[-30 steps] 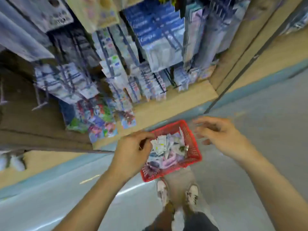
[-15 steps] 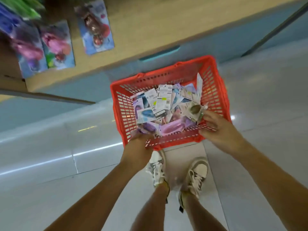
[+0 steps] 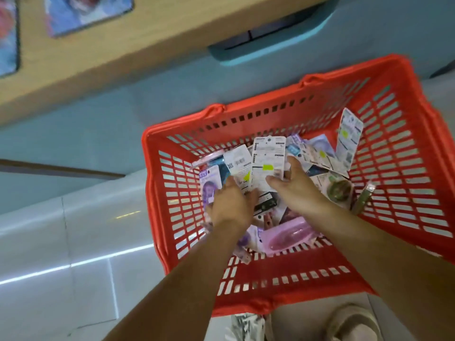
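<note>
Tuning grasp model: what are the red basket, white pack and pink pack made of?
Red basket: likely moulded plastic, slight sheen, slotted lattice walls. White pack: looks like matte printed card, flat. Pink pack: probably glossy plastic blister, highlights on it.

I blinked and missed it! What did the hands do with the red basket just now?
Both hands went from the near rim down into the basket. The left hand now rests on the packets. The right hand seems to pinch a white card. The basket stayed on the floor, with the packets still piled inside.
</note>
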The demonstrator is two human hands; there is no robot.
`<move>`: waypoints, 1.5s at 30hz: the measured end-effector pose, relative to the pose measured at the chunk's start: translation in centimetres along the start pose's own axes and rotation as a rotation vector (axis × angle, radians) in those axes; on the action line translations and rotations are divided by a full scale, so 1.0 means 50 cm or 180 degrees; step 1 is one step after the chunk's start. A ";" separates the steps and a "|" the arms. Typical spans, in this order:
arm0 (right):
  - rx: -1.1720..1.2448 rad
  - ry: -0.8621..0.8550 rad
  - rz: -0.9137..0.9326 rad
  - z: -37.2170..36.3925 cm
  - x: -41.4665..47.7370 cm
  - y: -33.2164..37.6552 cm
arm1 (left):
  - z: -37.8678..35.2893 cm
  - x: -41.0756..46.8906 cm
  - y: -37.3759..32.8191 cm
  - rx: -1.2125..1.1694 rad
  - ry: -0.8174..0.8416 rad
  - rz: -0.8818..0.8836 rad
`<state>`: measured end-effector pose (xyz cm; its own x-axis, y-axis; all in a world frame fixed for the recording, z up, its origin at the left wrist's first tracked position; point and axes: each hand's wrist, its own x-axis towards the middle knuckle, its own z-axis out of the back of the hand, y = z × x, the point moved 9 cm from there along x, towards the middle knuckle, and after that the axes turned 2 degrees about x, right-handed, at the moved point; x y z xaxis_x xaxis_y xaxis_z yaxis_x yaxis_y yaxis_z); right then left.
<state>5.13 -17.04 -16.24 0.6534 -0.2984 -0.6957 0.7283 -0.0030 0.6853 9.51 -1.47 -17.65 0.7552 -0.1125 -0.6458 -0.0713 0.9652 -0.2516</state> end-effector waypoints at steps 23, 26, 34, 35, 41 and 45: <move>-0.0565 -0.0719 -0.0076 0.130 -0.087 -0.087 | 0.005 -0.069 0.076 -0.2072 0.0408 0.0321; -0.1680 -0.0882 0.0301 0.156 -0.095 -0.056 | 0.024 -0.069 0.102 -0.2377 0.0407 0.0571; -0.1768 -0.0761 0.0751 0.168 -0.140 -0.010 | 0.108 -0.154 0.090 -0.2776 0.0110 0.0394; -0.1653 -0.0719 0.0780 0.171 -0.148 0.001 | 0.120 -0.164 0.088 -0.2810 0.0047 0.0394; -0.0903 -0.0583 0.0700 0.177 -0.195 0.049 | 0.198 -0.210 0.035 -0.1806 -0.0551 -0.0115; -0.0322 -0.0517 0.0246 0.169 -0.220 0.061 | 0.254 -0.260 -0.095 -0.0159 -0.1095 -0.1385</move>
<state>-1.59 -21.82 -4.71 0.6722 -0.4442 -0.5924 0.6997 0.1194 0.7044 8.32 -1.58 1.10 0.8906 -0.4064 -0.2041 0.2700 0.8336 -0.4818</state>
